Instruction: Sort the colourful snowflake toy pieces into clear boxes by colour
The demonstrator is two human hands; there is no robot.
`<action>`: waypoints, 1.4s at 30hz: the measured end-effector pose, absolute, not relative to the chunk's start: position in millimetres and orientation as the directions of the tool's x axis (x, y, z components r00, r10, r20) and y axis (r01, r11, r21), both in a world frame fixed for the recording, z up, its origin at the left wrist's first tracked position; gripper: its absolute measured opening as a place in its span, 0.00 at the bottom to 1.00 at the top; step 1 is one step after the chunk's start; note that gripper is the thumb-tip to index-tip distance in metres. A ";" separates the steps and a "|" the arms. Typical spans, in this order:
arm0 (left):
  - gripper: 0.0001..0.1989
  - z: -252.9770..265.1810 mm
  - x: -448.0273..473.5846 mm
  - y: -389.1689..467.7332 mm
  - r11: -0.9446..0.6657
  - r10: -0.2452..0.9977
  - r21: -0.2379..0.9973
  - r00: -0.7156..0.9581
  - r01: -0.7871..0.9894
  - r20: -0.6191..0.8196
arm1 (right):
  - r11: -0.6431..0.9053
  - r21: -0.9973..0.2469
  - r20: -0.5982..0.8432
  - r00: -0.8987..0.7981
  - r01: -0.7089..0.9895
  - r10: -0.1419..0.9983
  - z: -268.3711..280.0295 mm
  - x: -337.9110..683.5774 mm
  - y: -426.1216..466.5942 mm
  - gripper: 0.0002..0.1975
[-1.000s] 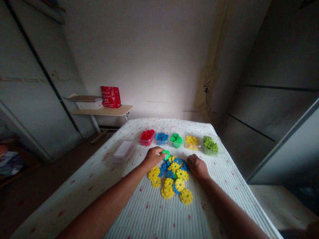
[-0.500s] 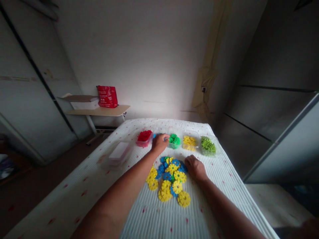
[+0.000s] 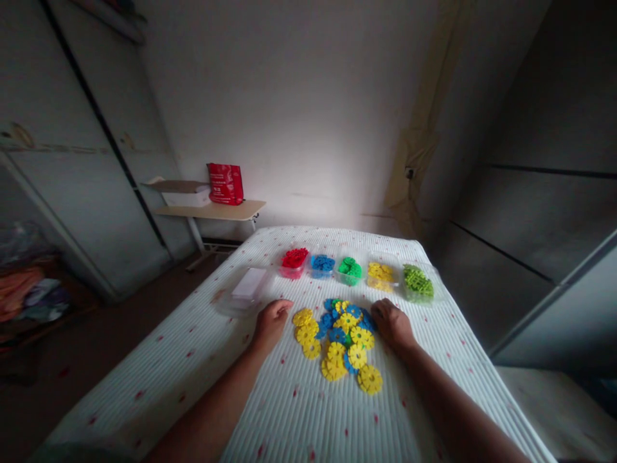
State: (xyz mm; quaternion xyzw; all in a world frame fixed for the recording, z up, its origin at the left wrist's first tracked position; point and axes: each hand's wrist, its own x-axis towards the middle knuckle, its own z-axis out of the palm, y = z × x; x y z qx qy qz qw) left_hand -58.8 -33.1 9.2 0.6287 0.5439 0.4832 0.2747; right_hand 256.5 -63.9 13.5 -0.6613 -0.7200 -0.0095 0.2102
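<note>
A loose pile of flower-shaped plastic discs lies mid-table, with yellow discs and blue discs overlapping and a little green between them. My left hand hovers just left of the pile, its fingers stretched toward the right and nothing seen in them. Against the pile's right edge, beside some blue pieces, rests my right hand. Its fingers are curled, and what they may hold is hidden. Behind the pile stand clear tubs of red pieces, blue pieces, green pieces, yellow pieces and lime-green pieces.
A clear container with a pale block sits at the table's left. The table has a white ribbed cover with red specks. Beyond it, a small side table carries a red bag and a box. Cabinets flank the right.
My left hand has drawn back from the blue tub to the left of the pile, uncovering that tub. My right hand stays by the pile. The view has turned slightly left.
</note>
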 end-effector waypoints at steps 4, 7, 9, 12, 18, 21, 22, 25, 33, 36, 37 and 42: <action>0.11 8.4 -60.2 -31.4 -0.249 0.944 0.895 -0.113 0.369 0.309 | 0.135 -0.300 0.316 -0.035 0.944 0.948 18.8 257.7 -60.3 0.11; 0.10 8.7 -61.5 -30.5 -0.243 0.942 0.913 -0.145 0.326 0.303 | 0.150 -0.301 0.338 -0.042 0.942 0.940 30.4 246.4 -56.7 0.10; 0.10 8.2 -63.3 -30.5 -0.237 0.942 0.926 -0.165 0.295 0.293 | 0.195 -0.292 0.354 -0.083 0.936 0.931 40.4 229.1 -54.3 0.10; 0.11 7.0 -66.2 -30.3 -0.223 0.943 0.943 -0.192 0.247 0.273 | 0.313 -0.273 0.352 -0.208 0.910 0.912 54.8 191.3 -50.7 0.11; 0.12 7.8 -71.3 -28.4 -0.216 0.930 0.963 -0.266 0.161 0.253 | 0.328 -0.254 0.175 -0.291 0.910 0.941 68.8 116.9 -44.4 0.17; 0.12 7.7 -72.7 -27.5 -0.220 0.927 0.968 -0.282 0.125 0.247 | 0.294 -0.209 0.058 -0.288 0.933 0.956 68.5 97.2 -42.2 0.21; 0.12 7.4 -72.9 -27.2 -0.220 0.927 0.968 -0.283 0.117 0.245 | 0.301 -0.204 0.034 -0.300 0.932 0.953 67.7 93.5 -41.7 0.21; 0.12 6.3 -72.8 -26.5 -0.218 0.930 0.971 -0.279 0.102 0.238 | 0.332 -0.223 0.017 -0.337 0.916 0.941 64.5 88.4 -40.5 0.17; 0.11 6.9 -72.6 -27.4 -0.218 0.935 0.969 -0.262 0.113 0.240 | 0.380 -0.321 0.126 -0.358 0.867 0.925 62.6 103.6 -38.9 0.15; 0.11 5.8 -73.2 -27.2 -0.222 0.937 0.967 -0.248 0.126 0.248 | 0.344 -0.383 0.208 -0.283 0.857 0.936 73.3 132.1 -33.7 0.14; 0.11 5.2 -73.2 -26.9 -0.224 0.937 0.966 -0.243 0.131 0.250 | 0.324 -0.400 0.240 -0.243 0.857 0.940 78.4 146.0 -30.1 0.13; 0.10 2.4 -72.2 -24.5 -0.233 0.939 0.960 -0.222 0.156 0.264 | 0.104 -0.399 0.387 0.065 0.911 0.920 107.1 230.3 -2.4 0.12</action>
